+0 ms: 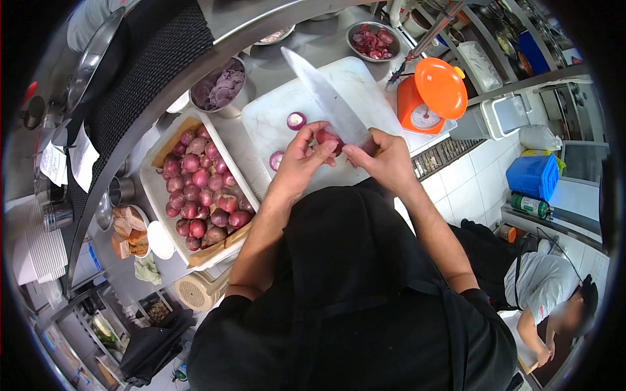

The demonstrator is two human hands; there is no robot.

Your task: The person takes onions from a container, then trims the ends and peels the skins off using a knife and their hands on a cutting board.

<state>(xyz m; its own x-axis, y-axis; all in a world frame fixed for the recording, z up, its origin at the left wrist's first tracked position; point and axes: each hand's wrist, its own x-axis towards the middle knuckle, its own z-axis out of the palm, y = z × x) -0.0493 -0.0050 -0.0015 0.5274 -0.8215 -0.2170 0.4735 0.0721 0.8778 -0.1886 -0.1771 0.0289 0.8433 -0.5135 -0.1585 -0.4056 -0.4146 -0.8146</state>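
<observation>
My left hand (303, 156) is closed around a red onion (330, 140) above the white cutting board (267, 107). In my right hand (385, 159) is a large kitchen knife (319, 88), its wide blade pointing up and to the left, close beside the onion. My right thumb reaches toward the onion; whether it touches is hard to tell. On the board, a cut onion piece (296, 120) with a pale middle lies beyond my left hand. Another onion piece (276, 160) sits just left of that hand, partly covered by it.
A white tray (153, 189) of whole red onions stands at the left. Behind it is a metal pot (241, 104) of sliced onion. A metal bowl (373, 42) of onion pieces and an orange scale (417, 104) stand beyond the board. A co-worker (548, 287) bends at the lower right.
</observation>
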